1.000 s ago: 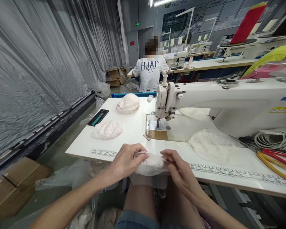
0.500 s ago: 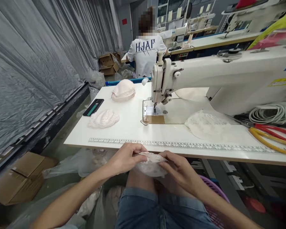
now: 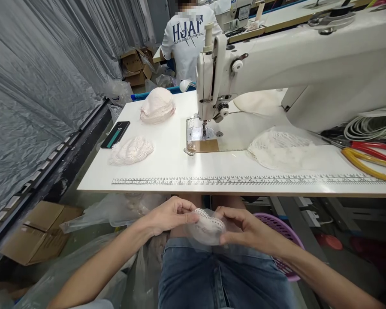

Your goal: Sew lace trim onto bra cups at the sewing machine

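Note:
Over my lap, in front of the table edge, a white lace-edged fabric piece [image 3: 207, 226] with sheer cloth around it is held between both hands. My left hand [image 3: 175, 214] pinches its left edge between thumb and fingers. On the other side, my right hand [image 3: 244, 225] grips the right edge, thumb below and fingers above. Beyond them stands a white sewing machine [image 3: 209, 86], its needle area [image 3: 205, 131] with no cloth beneath it. A flat lace piece [image 3: 133, 150] and a pale pink cup-shaped fabric stack [image 3: 158, 105] lie left of the machine.
On the white table [image 3: 167, 165] are a dark phone-like object [image 3: 116, 134], cream lace pieces [image 3: 278, 148] and scissors with yellow and red handles [image 3: 369, 161]. A purple basket [image 3: 278, 227] stands below right, cardboard boxes [image 3: 40, 231] left. A co-worker [image 3: 189, 43] sits ahead.
Both hands have drawn the lace piece back from the table edge and tilted it, so its scalloped lace edge shows more. My view has dipped and moved nearer the machine.

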Demonstrator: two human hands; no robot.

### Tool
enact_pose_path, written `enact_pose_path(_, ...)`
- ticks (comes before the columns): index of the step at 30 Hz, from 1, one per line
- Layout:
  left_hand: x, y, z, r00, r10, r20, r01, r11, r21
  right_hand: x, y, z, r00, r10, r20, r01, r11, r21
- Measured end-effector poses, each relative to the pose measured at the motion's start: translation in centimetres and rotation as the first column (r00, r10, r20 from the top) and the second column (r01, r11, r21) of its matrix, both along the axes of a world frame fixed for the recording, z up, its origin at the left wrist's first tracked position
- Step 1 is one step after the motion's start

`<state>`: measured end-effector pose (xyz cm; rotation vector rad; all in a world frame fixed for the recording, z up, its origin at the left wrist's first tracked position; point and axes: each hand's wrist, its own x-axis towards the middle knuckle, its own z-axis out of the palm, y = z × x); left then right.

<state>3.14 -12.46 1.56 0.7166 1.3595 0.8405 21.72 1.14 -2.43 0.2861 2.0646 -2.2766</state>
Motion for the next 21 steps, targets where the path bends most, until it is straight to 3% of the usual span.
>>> enact_pose_path(4,-0.2,-0.1,-0.5,0.999,0.045,0.024,-0.044,0.999,-0.026,-0.1,-0.1,-0.3,0.997,-0.055,0.058,0.055,0.998,-0.002)
enact_pose_path(10,0.6,0.1,-2.2,0.991,0.039,0.124,-0.03,0.997,-0.071,-0.3,0.2,-0.5,0.999,-0.03,0.04,0.028,0.999,0.03)
enact_pose_path(14,1.7,0.6,-3.7,0.98,0.162,0.114,-0.144,0.979,-0.146,-0.2,0.4,-1.2,0.997,-0.042,0.064,0.039,0.998,0.052)
enact_pose_path(21,1.9,0.4,-4.5,0.968,0.216,0.126,-0.196,0.969,-0.151,-0.1,0.3,-1.9,0.997,-0.022,0.076,0.024,0.999,-0.028)
